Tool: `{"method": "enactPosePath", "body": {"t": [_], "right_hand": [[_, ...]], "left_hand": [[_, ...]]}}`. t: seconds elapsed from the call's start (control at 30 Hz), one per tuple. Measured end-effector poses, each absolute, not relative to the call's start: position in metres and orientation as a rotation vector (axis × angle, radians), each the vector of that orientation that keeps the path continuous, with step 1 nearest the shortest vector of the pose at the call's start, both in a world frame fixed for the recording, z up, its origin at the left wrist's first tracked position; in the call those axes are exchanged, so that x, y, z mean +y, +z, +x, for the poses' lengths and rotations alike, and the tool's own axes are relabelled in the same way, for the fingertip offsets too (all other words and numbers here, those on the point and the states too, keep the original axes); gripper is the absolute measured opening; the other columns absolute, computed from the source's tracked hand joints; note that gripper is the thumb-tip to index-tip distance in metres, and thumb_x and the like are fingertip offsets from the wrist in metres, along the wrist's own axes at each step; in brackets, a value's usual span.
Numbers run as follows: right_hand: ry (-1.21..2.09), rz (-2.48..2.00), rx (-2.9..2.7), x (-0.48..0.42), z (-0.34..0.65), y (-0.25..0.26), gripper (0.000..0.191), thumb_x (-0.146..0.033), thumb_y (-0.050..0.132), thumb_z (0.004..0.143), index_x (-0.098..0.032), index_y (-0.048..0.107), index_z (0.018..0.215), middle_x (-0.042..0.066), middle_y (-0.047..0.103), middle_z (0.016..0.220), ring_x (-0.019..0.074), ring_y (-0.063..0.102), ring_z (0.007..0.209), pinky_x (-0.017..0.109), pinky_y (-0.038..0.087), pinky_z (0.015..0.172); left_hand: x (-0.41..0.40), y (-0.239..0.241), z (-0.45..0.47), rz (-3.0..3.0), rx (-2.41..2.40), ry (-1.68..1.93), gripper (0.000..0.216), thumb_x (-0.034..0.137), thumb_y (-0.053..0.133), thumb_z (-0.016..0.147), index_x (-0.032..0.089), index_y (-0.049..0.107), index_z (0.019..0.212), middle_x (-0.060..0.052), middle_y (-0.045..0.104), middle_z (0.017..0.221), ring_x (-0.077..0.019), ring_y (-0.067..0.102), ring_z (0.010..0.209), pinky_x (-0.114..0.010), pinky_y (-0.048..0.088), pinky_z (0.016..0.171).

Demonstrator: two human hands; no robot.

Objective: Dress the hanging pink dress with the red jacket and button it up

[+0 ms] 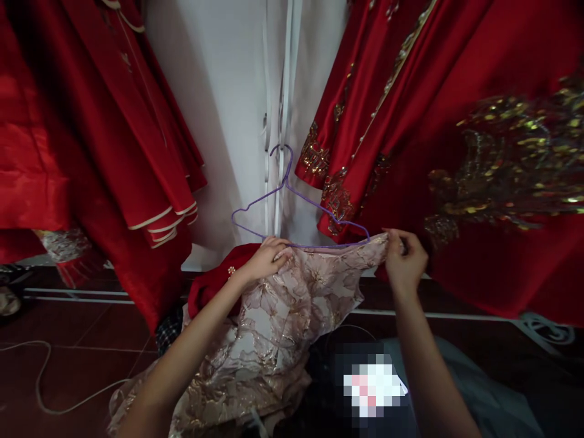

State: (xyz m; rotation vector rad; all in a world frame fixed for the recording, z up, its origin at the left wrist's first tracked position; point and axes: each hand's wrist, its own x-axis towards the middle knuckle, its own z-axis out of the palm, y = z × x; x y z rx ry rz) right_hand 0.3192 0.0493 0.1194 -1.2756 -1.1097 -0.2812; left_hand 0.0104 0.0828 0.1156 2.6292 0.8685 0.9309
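Observation:
A pale pink dress [274, 328] with gold floral brocade hangs down toward my lap. My left hand [268, 258] grips its upper edge near the middle, fingers curled over the cloth. At the right, my right hand [406, 258] pinches a corner of the same garment between thumb and fingers and holds it stretched out. A purple wire hanger [314, 204] stands just above, its hook upward against the white wall and its bottom bar along the dress's top edge. Whether the bar lies inside the cloth I cannot tell. Red fabric [205, 286] with a pearly ornament sits behind my left wrist.
Red garments [150, 152] hang on the left, and red ones with gold sequins [524, 158] hang on the right. Between them is a white wall [205, 91] with pale vertical strips. A white cable [41, 389] lies on the dark red floor. A blurred bright patch [371, 386] is below.

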Motion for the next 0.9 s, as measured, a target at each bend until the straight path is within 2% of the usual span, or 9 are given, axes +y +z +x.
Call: {"method": "enactPosePath", "body": {"t": [0.17, 0.5, 0.7, 0.8, 0.9], "right_hand": [[-0.273, -1.258, -1.123, 0.050, 0.315, 0.124, 0.032, -0.041, 0.045, 0.087, -0.017, 0.065, 0.091, 0.008, 0.068, 0.087, 0.0215, 0.061, 0.080, 0.034, 0.046, 0.074], [-0.398, -1.215, -1.349, 0.077, 0.265, 0.172, 0.035, -0.046, 0.043, 0.087, -0.022, 0.067, 0.091, 0.007, 0.065, 0.087, 0.0210, 0.059, 0.080, 0.034, 0.043, 0.075], [-0.332, -1.244, -1.527, 0.079, 0.234, 0.176, 0.030, -0.045, 0.040, 0.090, -0.024, 0.062, 0.087, 0.000, 0.065, 0.073, 0.0174, 0.058, 0.068, 0.034, 0.037, 0.076], [-0.286, -1.226, -1.533, 0.082, 0.243, 0.176, 0.032, -0.049, 0.042, 0.087, -0.024, 0.061, 0.084, -0.002, 0.064, 0.070, 0.0151, 0.056, 0.063, 0.031, 0.037, 0.072], [-0.275, -1.218, -1.528, 0.086, 0.253, 0.179, 0.033, -0.051, 0.044, 0.085, -0.024, 0.062, 0.082, -0.002, 0.064, 0.069, 0.0147, 0.055, 0.061, 0.030, 0.037, 0.071]], "left_hand": [[0.080, 0.116, 0.010, 2.684, 0.915, 0.900, 0.030, 0.032, 0.039, 0.089, 0.021, 0.061, 0.107, -0.006, 0.057, 0.120, -0.0201, 0.049, 0.110, -0.040, 0.032, 0.100], [0.073, 0.118, 0.020, 2.638, 0.830, 0.879, 0.029, 0.033, 0.041, 0.089, 0.021, 0.059, 0.107, -0.006, 0.054, 0.126, -0.0197, 0.046, 0.117, -0.039, 0.031, 0.101], [0.055, 0.125, 0.021, 2.541, 0.799, 1.010, 0.030, 0.034, 0.035, 0.092, 0.023, 0.058, 0.108, -0.005, 0.054, 0.125, -0.0182, 0.046, 0.116, -0.038, 0.030, 0.101], [0.065, 0.124, -0.012, 2.412, 1.005, 1.231, 0.033, 0.036, 0.032, 0.093, 0.021, 0.061, 0.098, -0.007, 0.057, 0.116, -0.0177, 0.050, 0.109, -0.035, 0.035, 0.096], [0.085, 0.113, -0.060, 2.215, 1.482, 1.446, 0.037, 0.041, 0.033, 0.091, 0.018, 0.061, 0.081, -0.006, 0.061, 0.093, -0.0179, 0.053, 0.093, -0.034, 0.038, 0.088]]}}
